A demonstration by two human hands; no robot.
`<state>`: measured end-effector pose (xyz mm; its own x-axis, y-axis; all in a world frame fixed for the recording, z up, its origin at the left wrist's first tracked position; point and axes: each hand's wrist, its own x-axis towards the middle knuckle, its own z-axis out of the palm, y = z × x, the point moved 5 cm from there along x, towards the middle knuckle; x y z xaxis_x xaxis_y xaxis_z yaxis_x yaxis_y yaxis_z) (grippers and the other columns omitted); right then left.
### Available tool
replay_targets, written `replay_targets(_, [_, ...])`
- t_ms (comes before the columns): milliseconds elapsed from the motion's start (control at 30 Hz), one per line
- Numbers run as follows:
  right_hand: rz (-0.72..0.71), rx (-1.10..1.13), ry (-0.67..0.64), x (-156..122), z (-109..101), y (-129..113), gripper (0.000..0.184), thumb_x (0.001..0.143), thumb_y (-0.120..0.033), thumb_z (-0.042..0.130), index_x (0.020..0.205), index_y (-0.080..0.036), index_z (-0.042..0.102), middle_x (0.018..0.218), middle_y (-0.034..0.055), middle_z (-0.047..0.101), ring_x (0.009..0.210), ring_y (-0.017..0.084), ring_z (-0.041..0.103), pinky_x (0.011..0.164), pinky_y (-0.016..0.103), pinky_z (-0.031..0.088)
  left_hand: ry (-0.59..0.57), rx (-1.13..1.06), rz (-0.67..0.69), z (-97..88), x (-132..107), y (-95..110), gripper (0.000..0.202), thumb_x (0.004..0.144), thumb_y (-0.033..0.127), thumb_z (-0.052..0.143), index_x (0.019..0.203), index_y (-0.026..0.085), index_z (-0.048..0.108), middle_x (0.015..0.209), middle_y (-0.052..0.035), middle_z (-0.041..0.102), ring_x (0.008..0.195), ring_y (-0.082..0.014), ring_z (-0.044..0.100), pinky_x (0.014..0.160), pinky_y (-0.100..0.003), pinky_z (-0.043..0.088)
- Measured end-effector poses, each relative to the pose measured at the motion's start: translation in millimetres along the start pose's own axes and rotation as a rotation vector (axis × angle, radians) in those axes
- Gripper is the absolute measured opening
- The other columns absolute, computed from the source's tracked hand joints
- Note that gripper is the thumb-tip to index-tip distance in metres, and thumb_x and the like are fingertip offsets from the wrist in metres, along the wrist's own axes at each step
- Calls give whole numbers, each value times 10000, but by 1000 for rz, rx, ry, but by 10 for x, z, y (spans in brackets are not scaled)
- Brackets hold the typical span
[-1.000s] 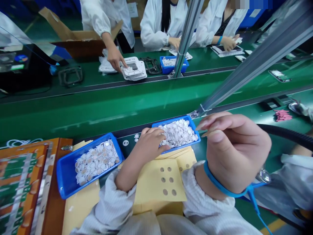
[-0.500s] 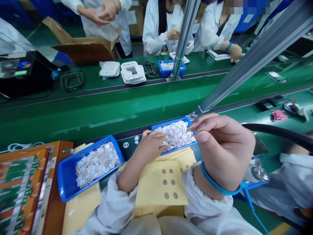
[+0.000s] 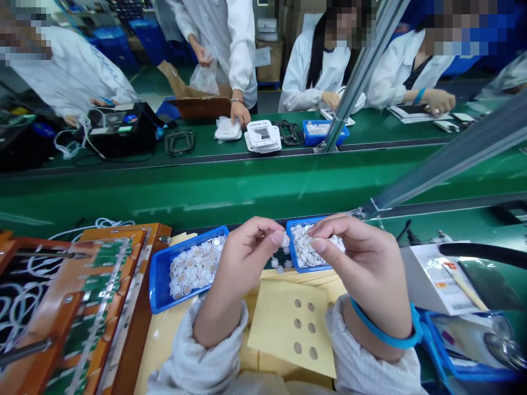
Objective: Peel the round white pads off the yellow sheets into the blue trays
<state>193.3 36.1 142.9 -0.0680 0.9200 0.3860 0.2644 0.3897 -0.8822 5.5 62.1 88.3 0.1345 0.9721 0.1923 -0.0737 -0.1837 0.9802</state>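
Note:
My left hand [image 3: 242,258] is closed in a pinch on a small white disc [image 3: 285,240]. Facing it, my right hand [image 3: 362,263] has thumb and forefinger pressed together; what sits between them is too small to make out. Behind my fingers is a blue tray [image 3: 293,258] heaped with white discs [image 3: 307,249], partly hidden by my right hand. A few loose discs [image 3: 280,264] lie beside that tray. Below my hands a yellow sheet [image 3: 274,318] carries several greyish round pieces [image 3: 312,328] in two columns. Another blue tray [image 3: 158,285] of similar discs [image 3: 193,269] stands left of my left hand.
An orange fixture with green circuit boards [image 3: 99,296] occupies the left side. At right are a blue bin [image 3: 438,334] with shiny metal parts and a dark hose [image 3: 486,250]. A slanting metal post [image 3: 436,164] rises at right. Co-workers in white coats [image 3: 304,71] sit and stand across the bench.
My left hand has come up from the right-hand tray with a disc, close to my right hand. The yellow sheet has turned slightly. The view has shifted left and upward.

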Motion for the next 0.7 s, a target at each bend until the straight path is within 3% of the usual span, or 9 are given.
replay_targets(200, [16,17,-1,16,162,17,69,991,-221,751,936,-262,747,932,3,773,898,191,722,804,320,557,6,-79,46,-69,-65,92,181,945,250,799,1125,242,820,958,-35,783,745,-143,792,651,-198,655])
replay_targets(367, [43,19,9,4,194,39,66,999,-242,744,935,-255,752,942,22,768,910,206,721,802,340,564,-2,108,154,-126,-100,211,292,867,183,872,1147,256,828,941,-28,777,734,-131,758,660,-203,645])
replay_targets(533, [65,32,-13,6,210,40,77,993,-281,754,923,-248,756,919,32,772,874,214,723,747,334,563,2,299,340,-143,-117,331,224,881,229,880,1095,247,815,885,-11,784,693,-120,717,634,-204,609])
replay_targets(700, [103,29,-57,14,247,49,96,992,-284,749,910,-233,751,915,37,797,835,215,738,720,333,571,-10,408,410,-120,-106,388,155,920,260,848,1059,224,788,884,-13,779,686,-118,692,638,-222,574])
